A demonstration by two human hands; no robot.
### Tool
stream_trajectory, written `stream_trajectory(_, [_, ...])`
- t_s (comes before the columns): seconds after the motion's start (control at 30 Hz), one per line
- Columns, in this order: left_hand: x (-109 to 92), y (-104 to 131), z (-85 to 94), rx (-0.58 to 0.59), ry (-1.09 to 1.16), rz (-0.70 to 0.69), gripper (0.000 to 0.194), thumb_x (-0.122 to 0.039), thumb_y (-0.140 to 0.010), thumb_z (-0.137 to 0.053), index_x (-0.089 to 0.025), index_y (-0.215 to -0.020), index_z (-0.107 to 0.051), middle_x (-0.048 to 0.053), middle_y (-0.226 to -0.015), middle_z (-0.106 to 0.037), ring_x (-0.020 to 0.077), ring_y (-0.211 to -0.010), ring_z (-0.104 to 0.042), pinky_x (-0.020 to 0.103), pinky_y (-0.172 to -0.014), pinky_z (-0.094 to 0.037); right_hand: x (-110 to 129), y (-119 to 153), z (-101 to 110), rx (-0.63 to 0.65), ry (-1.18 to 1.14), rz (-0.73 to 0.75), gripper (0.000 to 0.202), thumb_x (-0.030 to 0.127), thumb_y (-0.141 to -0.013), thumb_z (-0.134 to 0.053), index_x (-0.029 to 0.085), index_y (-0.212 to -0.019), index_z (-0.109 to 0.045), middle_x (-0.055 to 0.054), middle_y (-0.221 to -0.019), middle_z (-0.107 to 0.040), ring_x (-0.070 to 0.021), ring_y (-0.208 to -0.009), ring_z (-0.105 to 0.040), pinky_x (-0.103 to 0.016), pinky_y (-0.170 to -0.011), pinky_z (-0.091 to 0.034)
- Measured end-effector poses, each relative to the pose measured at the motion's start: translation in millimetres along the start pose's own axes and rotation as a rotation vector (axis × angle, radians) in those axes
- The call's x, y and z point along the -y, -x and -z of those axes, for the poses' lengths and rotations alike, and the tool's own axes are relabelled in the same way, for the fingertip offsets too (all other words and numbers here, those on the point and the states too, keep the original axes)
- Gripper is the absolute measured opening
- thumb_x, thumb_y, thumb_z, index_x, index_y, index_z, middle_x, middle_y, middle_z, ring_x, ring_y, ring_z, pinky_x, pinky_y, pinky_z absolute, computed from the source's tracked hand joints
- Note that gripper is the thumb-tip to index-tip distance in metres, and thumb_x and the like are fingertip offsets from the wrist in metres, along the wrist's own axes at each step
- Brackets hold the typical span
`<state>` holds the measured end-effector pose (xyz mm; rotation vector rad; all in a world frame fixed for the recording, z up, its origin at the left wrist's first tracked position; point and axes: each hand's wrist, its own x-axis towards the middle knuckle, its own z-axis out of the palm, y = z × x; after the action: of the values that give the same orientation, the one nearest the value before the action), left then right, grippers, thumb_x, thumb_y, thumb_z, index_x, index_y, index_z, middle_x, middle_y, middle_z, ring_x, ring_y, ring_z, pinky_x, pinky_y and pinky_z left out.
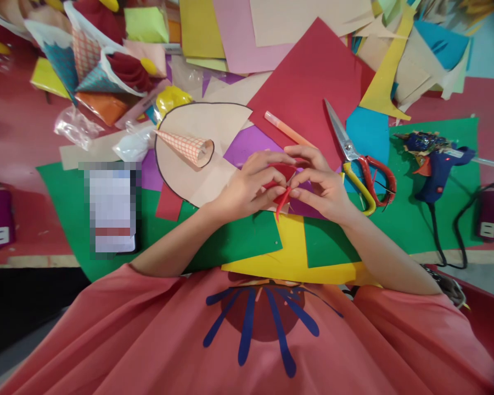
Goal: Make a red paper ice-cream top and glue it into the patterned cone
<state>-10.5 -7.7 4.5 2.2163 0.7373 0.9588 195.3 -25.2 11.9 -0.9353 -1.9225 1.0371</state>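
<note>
Between my two hands is a small piece of red paper (282,204), with a narrow strip of it hanging below the fingertips. My left hand (260,181) pinches it from the left. From the right, my right hand (319,184) pinches it too, and the fingers of both hands nearly meet. Part of the red paper is hidden behind the fingers. Left of my hands, a small checkered paper cone (189,149) lies on a cream paper shape (206,118) with a black edge. Scissors (349,153) with red and yellow handles lie beside my right hand.
A blue glue gun (436,178) with a cord lies at right on green paper (403,230). A phone with a blurred screen (113,211) is at left. An orange marker (290,130) lies on a red sheet (313,71). Finished-looking paper cones (90,60) stand at the upper left.
</note>
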Motion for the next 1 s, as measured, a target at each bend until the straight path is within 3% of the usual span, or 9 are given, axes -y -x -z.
stream_trajectory(0.2, [-4.8,3.1,-5.3,-0.010,-0.040,0.043,0.040,-0.053,-0.097,-0.033,-0.023,-0.082,-0.055,0.009,-0.122,-0.065,0.0210,-0.116,-0.059,0.046,-0.103,-0.046,-1.2,0.6,-4.7,0.000,-0.005,-0.100,0.009,0.030,-0.087,-0.062,0.027,-0.080,-0.065,0.000,-0.133,-0.057,-0.0215,-0.132,-0.051,-0.047,-0.109,-0.049])
stream_trajectory(0.4, [-5.3,4.5,-3.4,-0.034,-0.098,-0.049,0.031,-0.046,-0.097,-0.039,-0.022,-0.093,-0.058,0.010,-0.129,-0.060,0.0204,-0.123,-0.055,0.042,-0.104,-0.046,-5.7,-0.3,-6.7,-0.069,-0.365,-0.213,0.022,0.046,-0.084,-0.065,0.024,-0.079,-0.065,-0.001,-0.137,-0.056,-0.0221,-0.135,-0.049,-0.045,-0.116,-0.040])
stream_trajectory(0.57, [-5.5,4.4,-3.5,-0.023,-0.053,-0.038,0.026,-0.040,-0.097,-0.042,-0.021,-0.095,-0.060,0.010,-0.132,-0.057,0.0212,-0.128,-0.052,0.042,-0.104,-0.048,-4.8,-0.1,-10.0,-0.082,-0.586,-0.298,0.011,0.037,-0.084,-0.068,0.027,-0.079,-0.069,0.002,-0.136,-0.057,-0.0207,-0.137,-0.047,-0.042,-0.116,-0.037])
stream_trajectory(1.0, [-3.9,2.9,1.8,0.012,0.143,0.039,0.025,-0.037,-0.096,-0.046,-0.024,-0.088,-0.067,0.007,-0.134,-0.055,0.0236,-0.134,-0.050,0.046,-0.111,-0.047,-7.5,0.1,-9.9,-0.064,-0.627,-0.322,0.012,0.039,-0.080,-0.073,0.027,-0.079,-0.070,0.002,-0.133,-0.058,-0.0186,-0.135,-0.048,-0.038,-0.113,-0.042])
